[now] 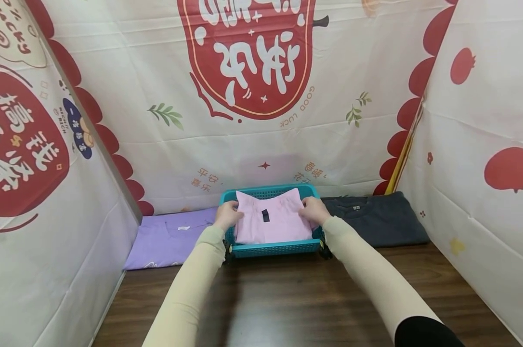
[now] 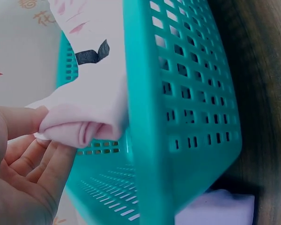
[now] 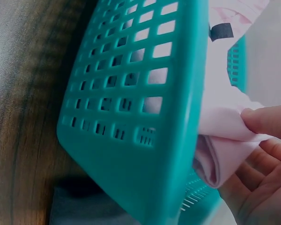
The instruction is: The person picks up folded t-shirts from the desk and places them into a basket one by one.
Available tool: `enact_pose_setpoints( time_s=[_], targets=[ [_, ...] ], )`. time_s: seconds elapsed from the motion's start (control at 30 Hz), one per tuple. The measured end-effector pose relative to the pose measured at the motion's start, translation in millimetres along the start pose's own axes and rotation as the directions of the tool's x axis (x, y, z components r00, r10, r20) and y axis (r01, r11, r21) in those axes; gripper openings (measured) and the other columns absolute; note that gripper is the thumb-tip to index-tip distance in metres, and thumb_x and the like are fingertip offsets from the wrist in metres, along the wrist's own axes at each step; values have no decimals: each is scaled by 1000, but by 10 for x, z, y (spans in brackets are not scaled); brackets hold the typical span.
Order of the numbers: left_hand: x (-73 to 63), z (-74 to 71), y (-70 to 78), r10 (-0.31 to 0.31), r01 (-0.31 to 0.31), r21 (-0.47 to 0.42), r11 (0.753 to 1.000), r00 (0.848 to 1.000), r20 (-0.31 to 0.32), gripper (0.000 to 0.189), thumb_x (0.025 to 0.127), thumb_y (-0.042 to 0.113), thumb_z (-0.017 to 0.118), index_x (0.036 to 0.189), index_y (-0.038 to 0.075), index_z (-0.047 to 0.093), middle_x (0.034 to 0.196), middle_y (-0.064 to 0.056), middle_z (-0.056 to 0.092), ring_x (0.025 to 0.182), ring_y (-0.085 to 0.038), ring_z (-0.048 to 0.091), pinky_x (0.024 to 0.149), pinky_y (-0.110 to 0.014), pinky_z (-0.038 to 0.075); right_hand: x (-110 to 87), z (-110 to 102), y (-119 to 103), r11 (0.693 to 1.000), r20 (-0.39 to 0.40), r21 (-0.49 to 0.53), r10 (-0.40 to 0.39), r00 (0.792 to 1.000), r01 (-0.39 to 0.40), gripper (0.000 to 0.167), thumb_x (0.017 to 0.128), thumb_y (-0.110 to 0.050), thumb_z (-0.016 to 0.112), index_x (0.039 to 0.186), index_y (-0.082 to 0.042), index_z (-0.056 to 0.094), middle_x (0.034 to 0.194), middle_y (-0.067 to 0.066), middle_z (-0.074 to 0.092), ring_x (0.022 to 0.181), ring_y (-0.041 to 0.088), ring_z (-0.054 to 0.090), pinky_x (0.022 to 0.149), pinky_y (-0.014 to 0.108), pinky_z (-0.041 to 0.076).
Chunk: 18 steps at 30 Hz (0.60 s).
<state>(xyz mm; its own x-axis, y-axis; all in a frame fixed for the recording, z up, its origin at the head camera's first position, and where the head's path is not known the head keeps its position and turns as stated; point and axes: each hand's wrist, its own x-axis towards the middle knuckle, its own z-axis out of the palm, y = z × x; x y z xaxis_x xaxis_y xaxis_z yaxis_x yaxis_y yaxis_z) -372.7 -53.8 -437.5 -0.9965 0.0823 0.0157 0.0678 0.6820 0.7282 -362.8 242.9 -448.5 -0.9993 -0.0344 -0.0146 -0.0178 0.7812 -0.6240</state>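
A folded pink garment (image 1: pixel 275 219) with a small dark tag lies inside the rim of a teal plastic basket (image 1: pixel 275 249). My left hand (image 1: pixel 228 215) pinches the garment's left edge between thumb and fingers, the thumb on top in the left wrist view. At the opposite edge, my right hand (image 1: pixel 314 210) grips the cloth the same way, and the folded layers (image 3: pixel 220 157) show below the thumb in the right wrist view. Both hands are over the basket's short sides. What lies beneath the garment is mostly hidden.
A folded purple shirt (image 1: pixel 170 239) lies left of the basket, and a folded dark grey shirt (image 1: pixel 376 219) lies to its right. The brown wooden table (image 1: pixel 274 299) extends in front. Printed white cloth walls (image 1: pixel 261 159) stand behind and at both sides.
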Motion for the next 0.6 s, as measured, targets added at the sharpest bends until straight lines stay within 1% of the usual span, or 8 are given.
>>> enact_pose_setpoints(
  time_s=[0.1, 0.2, 0.23, 0.37, 0.43, 0.6],
  targets=[
    [18, 28, -3, -9, 9, 5, 1000, 1000, 4, 49, 88, 8, 65, 133, -4, 54, 97, -12, 65, 79, -20, 59, 71, -35, 51, 11, 15, 27, 1000, 10, -11, 10, 1000, -10, 11, 88, -9, 60, 93, 1, 63, 76, 10, 54, 64, 22, 50, 54, 30, 41],
    [15, 46, -17, -15, 15, 6, 1000, 1000, 10, 49, 88, 8, 65, 135, -3, 53, 100, -13, 65, 79, -21, 59, 69, -36, 52, 16, 33, 34, 1000, 17, -25, 9, 1000, -9, 10, 88, -8, 60, 91, 0, 63, 77, 11, 55, 65, 23, 50, 55, 30, 41],
    [18, 56, -24, -22, 22, 2, 1000, 1000, 19, 50, 89, 9, 64, 136, -1, 52, 104, -14, 65, 81, -22, 59, 72, -37, 52, 14, 36, 35, 999, 18, -31, 10, 1000, -9, 10, 88, -8, 60, 91, 0, 63, 78, 11, 56, 65, 23, 51, 55, 30, 42],
    [-1, 92, -41, -4, 3, 25, 1000, 999, 35, 49, 91, 10, 64, 137, -1, 51, 110, -16, 65, 82, -21, 60, 69, -35, 52, 7, 46, 32, 999, 25, -52, 15, 1000, -14, 12, 88, -9, 61, 95, 1, 64, 81, 11, 59, 68, 23, 53, 57, 30, 43],
    [-9, 111, -45, 1, -2, 31, 1000, 999, 42, 49, 91, 9, 63, 138, 0, 51, 113, -17, 65, 83, -21, 61, 67, -34, 53, 0, 50, 32, 998, 35, -60, 22, 999, -20, 13, 88, -9, 61, 97, 1, 64, 79, 10, 58, 67, 23, 53, 57, 31, 43],
    [-46, 135, -28, 1, -3, 28, 1000, 998, 67, 48, 92, 5, 60, 138, 0, 50, 118, -20, 63, 89, -25, 64, 67, -35, 54, -17, 62, 30, 996, 47, -81, 29, 998, -25, 11, 88, -8, 59, 94, 1, 63, 76, 10, 55, 68, 24, 51, 59, 32, 41]
  ],
)
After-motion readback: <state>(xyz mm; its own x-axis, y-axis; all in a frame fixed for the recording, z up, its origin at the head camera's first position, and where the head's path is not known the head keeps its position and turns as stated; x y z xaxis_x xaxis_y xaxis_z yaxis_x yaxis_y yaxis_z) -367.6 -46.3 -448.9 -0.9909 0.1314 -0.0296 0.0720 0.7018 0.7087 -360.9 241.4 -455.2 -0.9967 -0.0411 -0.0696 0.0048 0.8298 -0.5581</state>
